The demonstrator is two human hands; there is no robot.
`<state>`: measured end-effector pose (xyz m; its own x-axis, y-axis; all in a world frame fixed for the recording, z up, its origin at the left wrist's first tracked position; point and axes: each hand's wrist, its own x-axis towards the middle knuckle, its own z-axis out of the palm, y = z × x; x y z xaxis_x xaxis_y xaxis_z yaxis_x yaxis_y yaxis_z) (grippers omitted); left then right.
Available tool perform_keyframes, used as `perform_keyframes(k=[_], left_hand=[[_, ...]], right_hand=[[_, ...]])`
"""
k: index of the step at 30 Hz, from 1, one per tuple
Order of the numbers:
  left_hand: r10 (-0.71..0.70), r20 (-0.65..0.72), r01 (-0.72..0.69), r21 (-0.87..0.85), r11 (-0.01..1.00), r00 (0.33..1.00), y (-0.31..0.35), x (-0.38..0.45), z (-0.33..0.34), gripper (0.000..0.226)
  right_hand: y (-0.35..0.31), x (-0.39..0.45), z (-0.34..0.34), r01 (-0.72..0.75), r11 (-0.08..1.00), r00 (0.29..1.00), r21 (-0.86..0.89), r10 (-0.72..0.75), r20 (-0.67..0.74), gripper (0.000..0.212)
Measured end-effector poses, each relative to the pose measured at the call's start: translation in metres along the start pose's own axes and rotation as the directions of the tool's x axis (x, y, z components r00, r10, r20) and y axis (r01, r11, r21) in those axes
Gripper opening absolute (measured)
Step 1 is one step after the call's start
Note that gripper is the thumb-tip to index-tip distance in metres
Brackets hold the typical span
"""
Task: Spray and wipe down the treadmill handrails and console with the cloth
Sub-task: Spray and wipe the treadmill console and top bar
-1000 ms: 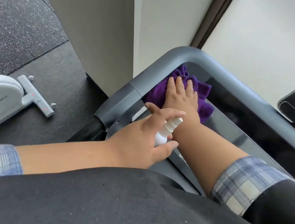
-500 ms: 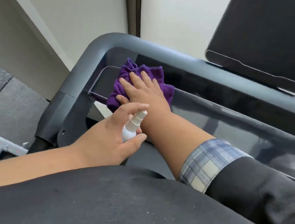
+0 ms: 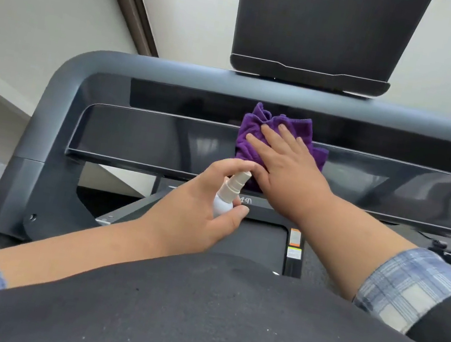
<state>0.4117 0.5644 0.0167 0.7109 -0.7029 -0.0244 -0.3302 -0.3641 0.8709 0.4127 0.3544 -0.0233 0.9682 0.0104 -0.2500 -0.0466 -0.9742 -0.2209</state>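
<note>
- The left hand (image 3: pixel 194 219) has its grip closed around a small white spray bottle (image 3: pixel 227 196), index finger on the nozzle top.
- The right hand (image 3: pixel 285 166), fingers spread flat, presses the purple cloth (image 3: pixel 257 134) onto the glossy black console (image 3: pixel 148 139), below the grey handrail (image 3: pixel 175 74).

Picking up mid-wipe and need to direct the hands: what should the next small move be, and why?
Probably slide the right hand with the purple cloth further right along the glossy console panel. It lies flat on the cloth near the panel's middle, with the right stretch still ahead. The left hand can hold the spray bottle ready.
</note>
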Motion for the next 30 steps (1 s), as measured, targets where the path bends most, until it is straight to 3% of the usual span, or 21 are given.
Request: perform_keyframes(k=[7,14,18,23,28,30], left_hand=[[0.004,-0.038,-0.006,-0.042,0.999,0.999,-0.002,-0.013,0.008,0.058],[-0.035,-0.053,0.032,-0.059,0.998,0.998,-0.001,-0.013,0.021,0.06],[0.007,-0.034,-0.007,-0.019,1.0,0.999,0.009,0.004,0.039,0.063],[0.015,-0.041,-0.014,0.014,1.0,0.999,0.024,0.027,0.066,0.066],[-0.029,-0.007,0.029,0.034,0.999,1.0,0.037,0.047,0.081,0.062],[-0.026,0.016,0.025,0.05,0.998,1.0,0.043,0.05,0.084,0.062]], right_hand=[[-0.012,0.004,0.007,-0.069,0.997,0.997,-0.034,0.068,-0.033,0.081],[-0.051,0.034,0.021,0.077,0.995,0.997,-0.06,-0.078,-0.012,0.075],[-0.013,0.012,0.011,0.096,0.995,0.995,-0.027,-0.097,-0.024,0.065],[0.059,-0.035,0.0,-0.031,0.999,0.996,0.038,0.034,-0.078,0.079],[0.139,-0.081,-0.011,-0.126,0.989,0.987,0.082,0.134,-0.091,0.076],[0.148,-0.086,-0.016,-0.176,0.968,0.976,0.182,0.196,-0.099,0.073]])
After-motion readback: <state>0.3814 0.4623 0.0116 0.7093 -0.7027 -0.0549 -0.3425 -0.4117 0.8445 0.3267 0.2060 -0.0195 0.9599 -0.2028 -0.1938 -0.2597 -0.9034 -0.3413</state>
